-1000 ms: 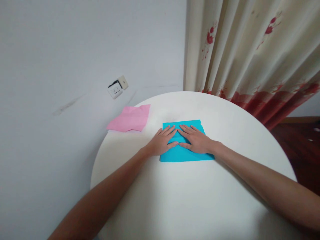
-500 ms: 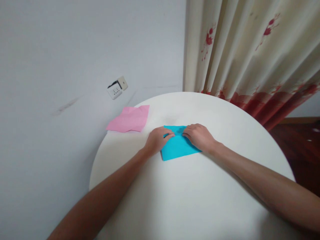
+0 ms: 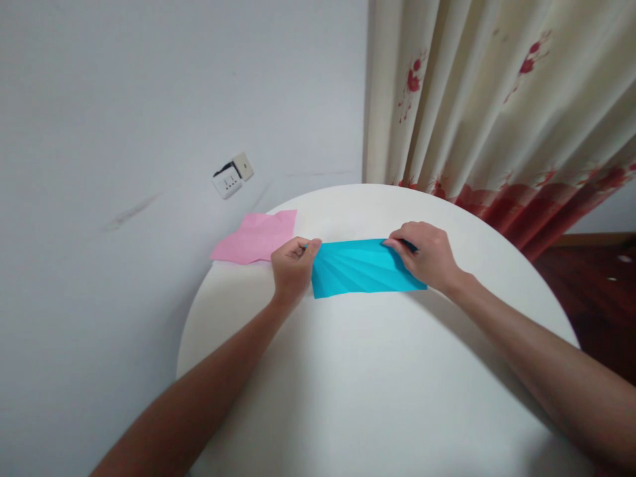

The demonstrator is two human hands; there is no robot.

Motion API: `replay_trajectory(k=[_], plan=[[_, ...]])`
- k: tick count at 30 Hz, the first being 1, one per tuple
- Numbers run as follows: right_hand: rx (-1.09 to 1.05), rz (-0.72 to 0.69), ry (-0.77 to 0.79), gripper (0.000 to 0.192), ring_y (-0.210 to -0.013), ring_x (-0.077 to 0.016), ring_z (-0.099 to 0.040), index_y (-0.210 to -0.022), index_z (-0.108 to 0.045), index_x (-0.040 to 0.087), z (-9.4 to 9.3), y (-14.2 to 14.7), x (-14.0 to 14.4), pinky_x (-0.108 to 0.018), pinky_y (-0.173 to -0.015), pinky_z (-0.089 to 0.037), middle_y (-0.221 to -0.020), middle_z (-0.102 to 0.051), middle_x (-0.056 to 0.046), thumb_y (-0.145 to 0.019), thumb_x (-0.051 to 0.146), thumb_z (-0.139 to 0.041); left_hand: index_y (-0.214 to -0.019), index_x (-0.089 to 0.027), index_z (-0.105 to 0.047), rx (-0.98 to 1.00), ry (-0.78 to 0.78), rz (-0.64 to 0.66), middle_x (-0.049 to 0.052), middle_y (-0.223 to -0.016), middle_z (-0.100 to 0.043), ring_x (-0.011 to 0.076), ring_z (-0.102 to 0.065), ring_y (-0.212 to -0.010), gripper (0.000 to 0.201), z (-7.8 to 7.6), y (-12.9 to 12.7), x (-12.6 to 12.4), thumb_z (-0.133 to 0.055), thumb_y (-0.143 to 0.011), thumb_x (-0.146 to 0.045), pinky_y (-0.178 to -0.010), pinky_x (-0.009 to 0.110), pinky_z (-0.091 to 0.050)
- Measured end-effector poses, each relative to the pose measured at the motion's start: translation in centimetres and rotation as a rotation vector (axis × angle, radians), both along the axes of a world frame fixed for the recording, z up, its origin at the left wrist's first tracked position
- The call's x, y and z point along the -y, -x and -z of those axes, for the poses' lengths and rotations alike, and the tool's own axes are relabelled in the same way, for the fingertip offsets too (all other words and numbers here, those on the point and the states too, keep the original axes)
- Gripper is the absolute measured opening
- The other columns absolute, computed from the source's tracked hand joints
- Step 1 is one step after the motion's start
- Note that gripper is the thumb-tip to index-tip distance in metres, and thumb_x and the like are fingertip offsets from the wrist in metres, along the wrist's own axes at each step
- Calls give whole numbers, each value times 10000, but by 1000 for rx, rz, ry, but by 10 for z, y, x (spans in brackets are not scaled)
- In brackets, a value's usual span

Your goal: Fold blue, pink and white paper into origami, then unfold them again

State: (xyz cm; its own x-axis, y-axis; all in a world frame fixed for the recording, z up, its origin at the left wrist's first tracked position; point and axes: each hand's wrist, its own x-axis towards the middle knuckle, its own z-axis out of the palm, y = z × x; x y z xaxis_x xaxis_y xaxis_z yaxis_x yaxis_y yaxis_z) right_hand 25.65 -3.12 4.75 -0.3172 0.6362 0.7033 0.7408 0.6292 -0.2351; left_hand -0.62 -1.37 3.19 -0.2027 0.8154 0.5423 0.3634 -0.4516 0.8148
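Note:
A blue sheet of paper [image 3: 365, 267], wider than it is tall and marked with fanning creases, is stretched between my two hands over the white table. My left hand [image 3: 294, 265] pinches its upper left corner between thumb and fingers. At the upper right, my right hand [image 3: 424, 250] grips the edge, thumb in front and fingers curled behind. Whether the lower edge touches the table I cannot tell. A pink sheet of paper [image 3: 256, 237] lies just beyond my left hand at the table's left rim.
The round white table [image 3: 348, 384] stands against a pale wall with a power socket [image 3: 227, 181]. A cream and red curtain [image 3: 477, 132] hangs behind its right side. Dark reddish floor [image 3: 603, 291] shows at the far right.
My hands have moved apart, left hand leftward and right hand rightward and up. The blue paper now spans wider between them, showing creases. The pink paper has stayed put.

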Motion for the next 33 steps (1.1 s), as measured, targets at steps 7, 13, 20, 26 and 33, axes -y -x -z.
replay_trajectory(k=[7, 13, 20, 26, 33], plan=[[-321, 1, 288, 243, -705, -185, -620, -775, -703, 176, 8, -4, -10, -293, -678, -440, -754, -715, -25, -908, 354, -605, -513, -184, -434, 107, 131, 46, -65, -499, -314, 74, -259, -475, 440, 0, 1, -2, -660, -816, -411, -452, 228, -196], [-321, 10, 545, 284, -662, -179, -588, -695, -671, 168, 37, -6, -31, -283, -635, -420, -683, -675, -18, -883, 364, -587, -534, -178, -535, -114, 284, 104, -48, -482, -427, 97, -393, -472, 405, 24, 13, -24, -673, -809, -441, -462, 226, -263], [-7, 100, 536, 209, -801, -218, -662, -838, -724, 174, 54, -2, -36, -293, -731, -430, -877, -757, -84, -931, 275, -566, -1031, -174, -726, -683, 76, 171, 95, -1077, -721, 246, -650, -1021, 245, 40, 19, -30, -578, -851, -249, -944, 386, -495], [167, 155, 511, 241, -841, -212, -677, -912, -724, 176, 54, 4, -33, -287, -758, -448, -914, -758, -85, -974, 293, -523, -1371, -164, -554, -963, 38, 413, 110, -1453, -545, 231, -459, -1380, 426, 44, -5, -3, -357, -1019, -302, -1159, 427, -343], [316, 299, 290, 310, -1226, -321, -537, -1194, -655, 113, 45, 35, -3, -443, -988, -432, -1277, -632, -191, -958, 206, -478, -1545, -190, -303, -1261, 87, 423, 103, -1620, -282, 282, -232, -1504, 531, 53, -10, 7, -261, -1048, -373, -1190, 516, -231]])
